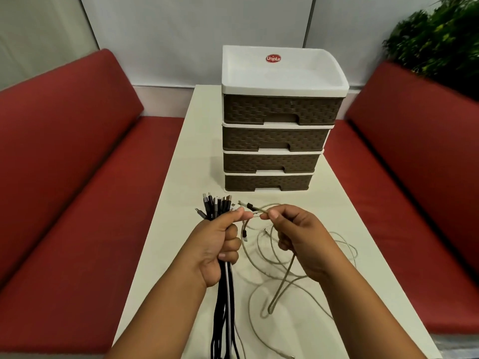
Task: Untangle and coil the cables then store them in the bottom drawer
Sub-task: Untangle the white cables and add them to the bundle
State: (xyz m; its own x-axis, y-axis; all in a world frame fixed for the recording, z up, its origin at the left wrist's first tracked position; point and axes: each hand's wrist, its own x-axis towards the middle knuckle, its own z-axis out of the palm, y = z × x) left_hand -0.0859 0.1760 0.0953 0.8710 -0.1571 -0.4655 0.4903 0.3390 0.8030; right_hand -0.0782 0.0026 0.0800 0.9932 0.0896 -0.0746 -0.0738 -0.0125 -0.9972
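My left hand (220, 242) grips a bundle of black and white cables (224, 301), their plugs sticking up above the fist and the cords hanging down toward me. Its thumb and forefinger also pinch the plug end of a beige cable (282, 278). My right hand (298, 234) pinches that same beige cable just right of the left fingertips. The remainder of the beige cable lies in loose loops on the white table (181, 177). Behind the hands stands a drawer unit with brown woven fronts; its bottom drawer (268, 182) is closed.
The drawer unit has a white tray top (282, 71) with a red sticker. Red bench seats (77, 203) run along both sides of the table. A green plant (440, 40) is at the back right. A pale wall is behind.
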